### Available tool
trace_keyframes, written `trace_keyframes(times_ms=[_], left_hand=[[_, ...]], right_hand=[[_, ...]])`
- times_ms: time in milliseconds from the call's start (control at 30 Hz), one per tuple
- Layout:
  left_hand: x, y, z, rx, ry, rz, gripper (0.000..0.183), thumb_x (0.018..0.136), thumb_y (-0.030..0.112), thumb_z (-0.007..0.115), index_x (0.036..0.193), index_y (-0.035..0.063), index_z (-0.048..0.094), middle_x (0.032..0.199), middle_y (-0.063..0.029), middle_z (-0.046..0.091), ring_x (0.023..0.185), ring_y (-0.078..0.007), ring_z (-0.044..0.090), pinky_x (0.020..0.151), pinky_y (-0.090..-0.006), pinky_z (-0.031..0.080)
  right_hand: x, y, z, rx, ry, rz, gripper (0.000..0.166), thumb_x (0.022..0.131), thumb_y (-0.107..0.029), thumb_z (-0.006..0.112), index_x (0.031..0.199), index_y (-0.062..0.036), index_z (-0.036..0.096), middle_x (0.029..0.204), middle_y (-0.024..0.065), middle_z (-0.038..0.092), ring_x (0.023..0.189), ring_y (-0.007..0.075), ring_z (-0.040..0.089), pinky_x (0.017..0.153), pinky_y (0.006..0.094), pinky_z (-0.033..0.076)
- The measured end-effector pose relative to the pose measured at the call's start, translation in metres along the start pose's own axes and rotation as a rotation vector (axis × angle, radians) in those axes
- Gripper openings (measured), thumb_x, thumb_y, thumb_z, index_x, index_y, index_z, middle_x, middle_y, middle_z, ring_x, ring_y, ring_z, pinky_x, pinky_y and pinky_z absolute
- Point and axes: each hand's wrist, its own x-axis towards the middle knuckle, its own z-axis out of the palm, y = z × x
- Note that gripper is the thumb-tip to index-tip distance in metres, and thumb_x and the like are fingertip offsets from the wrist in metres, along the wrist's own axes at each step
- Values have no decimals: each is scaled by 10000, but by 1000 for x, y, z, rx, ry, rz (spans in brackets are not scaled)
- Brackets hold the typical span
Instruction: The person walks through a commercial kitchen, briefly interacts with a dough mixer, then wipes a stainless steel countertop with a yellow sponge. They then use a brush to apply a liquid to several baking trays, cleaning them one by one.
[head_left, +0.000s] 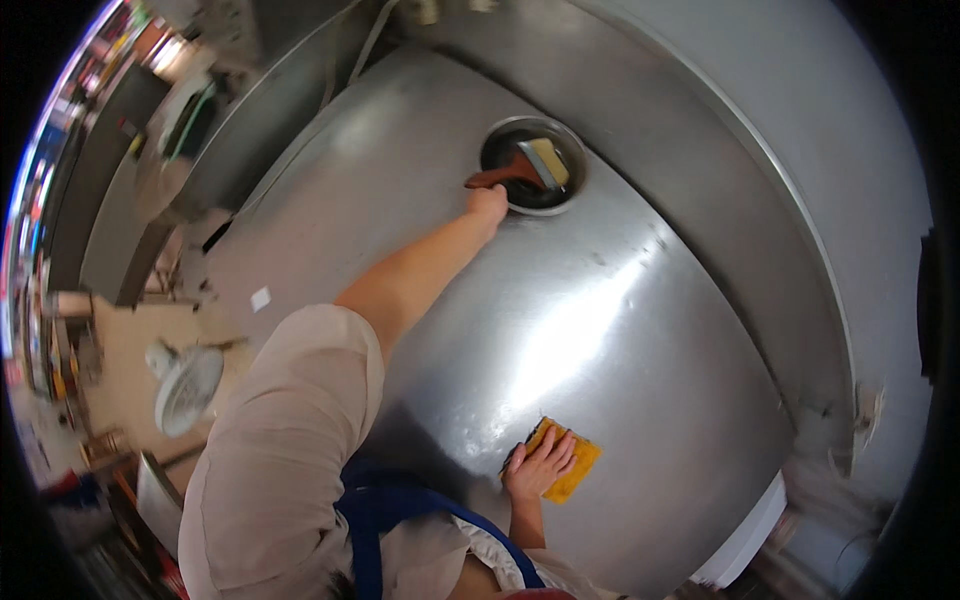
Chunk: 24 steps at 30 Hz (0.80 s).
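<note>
My left hand (489, 204) is at the near left rim of a round metal bowl (535, 211), its fingers closed at the edge. Inside the dark bowl lies a wide, flat brush (534, 166) with a reddish-brown handle, a grey ferrule and pale yellow bristles; the handle sticks out over the rim just above my left hand. Close to my body, my right hand (538, 469) presses palm down on a yellow-orange sponge (577, 469) with a dark edge, fingers slightly spread over it. Bowl and sponge are both on a shiny stainless steel worktop (675, 390).
A raised metal back wall (712, 202) borders the worktop. A small white square (260, 299) lies at the left, with a thin black-handled tool (217, 237) beyond it. Down on the left stands a white fan (189, 390). A white container edge (742, 536) shows at lower right.
</note>
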Motion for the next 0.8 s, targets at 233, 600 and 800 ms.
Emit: trace_keyframes(times_ms=[233,600,800], left_hand=[[-133,-71,-218,355,-58,205,392,887,312,477,963,-34,644,966,-227,679,960,-394,627,866,-449,478],[-477,-349,-628,95,331,-59,350,841,290,530,978,-7,654,896,-186,671,858,-300,640,766,-411,490],[-632,-490,-803,-230,659,-245,383,832,279,519,1064,6,656,920,-161,674,869,-283,619,760,-385,474]], right_hand=[[-15,7,24,-127,198,-72,615,968,-436,427,1439,-44,385,1488,268,327,1364,440,319,1090,564,245],[-18,8,62,-256,424,-273,603,957,-543,397,1410,-148,449,1450,172,420,1329,358,401,1038,508,338],[-67,-102,51,-392,373,-174,518,910,-504,495,1301,-169,550,1378,160,497,1292,355,433,989,530,374]])
